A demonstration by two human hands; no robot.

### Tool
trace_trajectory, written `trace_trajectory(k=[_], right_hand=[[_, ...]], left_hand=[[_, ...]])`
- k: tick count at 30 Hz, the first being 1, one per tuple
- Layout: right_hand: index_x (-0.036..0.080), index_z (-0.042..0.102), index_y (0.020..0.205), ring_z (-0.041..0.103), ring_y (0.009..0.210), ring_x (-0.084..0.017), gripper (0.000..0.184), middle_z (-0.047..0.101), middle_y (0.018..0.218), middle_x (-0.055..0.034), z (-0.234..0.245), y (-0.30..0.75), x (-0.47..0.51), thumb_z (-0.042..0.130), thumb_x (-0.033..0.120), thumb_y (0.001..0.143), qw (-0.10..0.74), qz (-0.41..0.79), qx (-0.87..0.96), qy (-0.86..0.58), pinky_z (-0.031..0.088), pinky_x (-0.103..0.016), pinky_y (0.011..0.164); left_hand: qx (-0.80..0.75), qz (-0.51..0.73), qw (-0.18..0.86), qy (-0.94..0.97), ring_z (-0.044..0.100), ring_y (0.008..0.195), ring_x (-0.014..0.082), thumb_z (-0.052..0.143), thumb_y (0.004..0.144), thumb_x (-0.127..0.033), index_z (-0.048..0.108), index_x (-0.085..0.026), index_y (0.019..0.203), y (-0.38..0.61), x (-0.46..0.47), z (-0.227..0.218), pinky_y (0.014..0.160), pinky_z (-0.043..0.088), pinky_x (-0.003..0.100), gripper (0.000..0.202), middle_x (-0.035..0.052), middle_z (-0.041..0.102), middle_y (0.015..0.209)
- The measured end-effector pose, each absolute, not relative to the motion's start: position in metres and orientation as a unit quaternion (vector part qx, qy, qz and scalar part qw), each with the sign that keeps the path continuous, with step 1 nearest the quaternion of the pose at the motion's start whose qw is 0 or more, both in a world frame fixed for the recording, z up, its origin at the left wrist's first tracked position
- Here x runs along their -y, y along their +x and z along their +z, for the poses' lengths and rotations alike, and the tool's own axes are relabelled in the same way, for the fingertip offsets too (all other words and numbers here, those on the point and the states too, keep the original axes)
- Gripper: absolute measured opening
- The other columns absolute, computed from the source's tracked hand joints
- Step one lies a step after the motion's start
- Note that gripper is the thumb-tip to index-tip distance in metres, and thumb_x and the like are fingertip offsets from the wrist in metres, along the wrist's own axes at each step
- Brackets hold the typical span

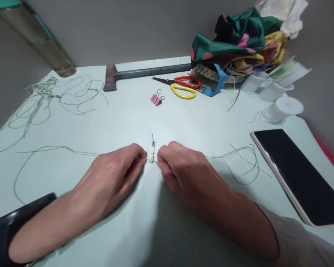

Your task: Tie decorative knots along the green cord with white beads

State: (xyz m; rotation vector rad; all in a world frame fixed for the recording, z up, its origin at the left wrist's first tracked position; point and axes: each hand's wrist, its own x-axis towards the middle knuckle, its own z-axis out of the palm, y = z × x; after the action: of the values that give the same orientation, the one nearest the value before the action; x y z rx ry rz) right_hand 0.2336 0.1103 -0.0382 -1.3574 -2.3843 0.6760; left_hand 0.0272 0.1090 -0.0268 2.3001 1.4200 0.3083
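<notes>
The person's left hand [118, 163] and right hand [180, 165] meet near the middle of the pale counter [122, 122], with a small gap between them. In this gap lies the short knotted cord strip [153, 150], which points away from the person and has a thin tail at its far end. The fingers of the left hand are closed in a pinch on the left cord [64, 147] next to the lower end of the strip, and the fingers of the right hand pinch the right cord [239, 149] in the same manner. Both cords run out behind the hands and make loose loops on the counter. Beyond the strip there is a pink binder clip [156, 99], and behind it, a little to the right, lie the scissors [180, 84] with one red and one yellow handle. A hammer [110, 78] rests farther back, a tangled cord bundle [46, 89] is at the far left, and a smartphone [297, 174] lies at the right.
</notes>
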Motion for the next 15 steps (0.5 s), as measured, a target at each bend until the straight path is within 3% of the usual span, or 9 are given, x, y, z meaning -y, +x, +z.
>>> trace_trajectory(k=[3,6,8,12,15], right_hand=[[0.02,0.055,0.083,0.041,0.071,-0.015,0.02,0.05,0.082,0.0007,-0.035,0.232,-0.111,0.05,0.01,0.099,0.145,0.25,0.82,-0.493,0.031,-0.032,0.065],[0.02,0.054,0.082,0.047,0.077,-0.016,0.02,0.051,0.083,0.0,-0.031,0.234,-0.112,0.05,0.011,0.1,0.141,0.277,0.804,-0.507,0.035,-0.032,0.072],[0.02,0.055,0.085,0.051,0.082,-0.017,0.019,0.053,0.086,-0.0009,-0.029,0.235,-0.112,0.05,0.009,0.099,0.146,0.301,0.793,-0.509,0.038,-0.034,0.077],[0.021,0.057,0.09,0.055,0.087,-0.018,0.018,0.057,0.092,-0.0016,-0.024,0.237,-0.112,0.051,0.005,0.096,0.141,0.348,0.775,-0.509,0.04,-0.034,0.082],[0.021,0.054,0.088,0.055,0.085,-0.017,0.019,0.057,0.093,-0.0012,-0.022,0.237,-0.114,0.051,0.005,0.095,0.133,0.351,0.776,-0.506,0.04,-0.034,0.08]], left_hand=[[-0.506,0.117,0.184,0.835,0.065,0.072,0.0194,0.04,0.107,-0.032,0.06,-0.02,0.099,0.025,-0.108,-0.026,0.062,0.047,0.034,0.025,0.0058,0.061,0.095],[-0.496,0.136,0.195,0.835,0.068,0.084,0.0199,0.041,0.106,-0.029,0.06,-0.021,0.101,0.025,-0.106,-0.024,0.069,0.051,0.034,0.021,0.0075,0.062,0.11],[-0.504,0.153,0.227,0.819,0.066,0.079,0.0172,0.044,0.106,-0.031,0.06,-0.023,0.101,0.026,-0.104,-0.022,0.068,0.05,0.031,0.018,0.0036,0.066,0.103],[-0.55,0.167,0.306,0.759,0.052,0.055,0.0122,0.048,0.104,-0.035,0.058,-0.025,0.094,0.028,-0.105,-0.021,0.051,0.04,0.025,0.017,-0.006,0.063,0.071],[-0.558,0.165,0.312,0.751,0.051,0.055,0.0119,0.049,0.104,-0.036,0.057,-0.026,0.093,0.028,-0.107,-0.023,0.051,0.04,0.024,0.017,-0.0069,0.063,0.068]])
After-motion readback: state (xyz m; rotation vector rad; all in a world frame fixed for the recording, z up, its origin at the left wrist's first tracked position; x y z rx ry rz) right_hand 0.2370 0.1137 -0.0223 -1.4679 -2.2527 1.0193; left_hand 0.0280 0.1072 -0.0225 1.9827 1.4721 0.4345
